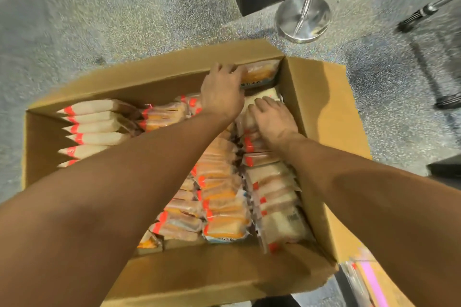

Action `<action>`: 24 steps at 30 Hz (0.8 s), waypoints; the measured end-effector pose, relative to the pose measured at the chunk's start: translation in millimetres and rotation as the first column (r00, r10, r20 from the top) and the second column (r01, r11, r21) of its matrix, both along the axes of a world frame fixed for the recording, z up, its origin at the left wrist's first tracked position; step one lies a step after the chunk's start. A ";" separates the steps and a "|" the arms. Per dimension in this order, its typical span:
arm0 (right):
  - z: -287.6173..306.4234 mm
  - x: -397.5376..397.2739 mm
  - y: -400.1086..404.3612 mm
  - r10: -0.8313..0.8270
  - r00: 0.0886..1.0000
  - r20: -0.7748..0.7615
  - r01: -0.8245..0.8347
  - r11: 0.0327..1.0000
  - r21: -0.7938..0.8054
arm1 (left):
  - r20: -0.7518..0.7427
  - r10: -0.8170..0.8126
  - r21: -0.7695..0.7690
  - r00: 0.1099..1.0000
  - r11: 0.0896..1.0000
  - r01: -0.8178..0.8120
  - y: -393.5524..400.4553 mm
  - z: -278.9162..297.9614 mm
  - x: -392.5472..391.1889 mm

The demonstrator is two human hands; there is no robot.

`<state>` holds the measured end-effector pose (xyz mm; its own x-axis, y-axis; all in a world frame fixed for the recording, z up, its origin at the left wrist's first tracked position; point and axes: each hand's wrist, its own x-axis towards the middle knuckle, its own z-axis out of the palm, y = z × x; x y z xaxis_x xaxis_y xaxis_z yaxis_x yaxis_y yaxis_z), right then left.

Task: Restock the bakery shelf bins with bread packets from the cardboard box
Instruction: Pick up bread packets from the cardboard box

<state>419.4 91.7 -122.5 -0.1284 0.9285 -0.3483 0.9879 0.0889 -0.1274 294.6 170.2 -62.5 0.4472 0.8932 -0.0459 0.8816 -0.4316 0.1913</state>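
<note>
Nearest you, your two forearms ran out over the box (321, 97), which sat open on the floor (99, 12) with its flaps folded out. Below them the packets (224, 197) stood on edge in rows, red-marked ends up, filling most of the box from the near wall to the far one.

Further in, your right hand (273, 117) lay palm down, fingers loosely together, pressing on the tops of the right-hand row; it gripped nothing that could be seen.

Beyond it, your left hand (222, 92) had reached across to the far right corner, fingers curled over the end of a lone packet (260, 73) lying against the far wall (how the thumb sat was hidden, so a full grasp could not be confirmed). That packet's long axis ran left to right along the wall, with your left hand at its left end. It lay just ahead of your right hand, but the left was the one on it, so the lift looked like the left's job.

No bins were in view; a stanchion base (303, 17) stood past the box.
</note>
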 end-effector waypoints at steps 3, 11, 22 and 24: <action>-5.3 6.3 3.0 0.010 1.000 -0.001 -0.010 1.000 -0.021 | -0.057 -0.020 0.094 0.998 0.995 0.025 7.8 -10.1 3.1; -7.7 1.9 10.4 -0.049 0.998 0.034 0.046 0.993 0.104 | -0.070 -0.046 0.169 0.996 0.984 0.058 19.3 -21.0 3.6; 51.7 -11.5 -31.9 -0.051 0.976 -0.210 0.064 0.996 0.059 | 0.080 0.013 0.082 0.997 0.996 -0.020 2.2 36.4 -44.3; 69.2 -19.8 -49.8 -0.076 0.957 -0.279 0.083 0.996 0.013 | 0.117 -0.019 0.072 0.993 0.997 0.010 -7.1 53.9 -55.7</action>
<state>399.6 41.8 -53.3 -0.1426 0.9473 -0.2869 0.9176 0.0178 -0.3972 238.9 163.2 -8.7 0.4587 0.8857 0.0715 0.8483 -0.4604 0.2615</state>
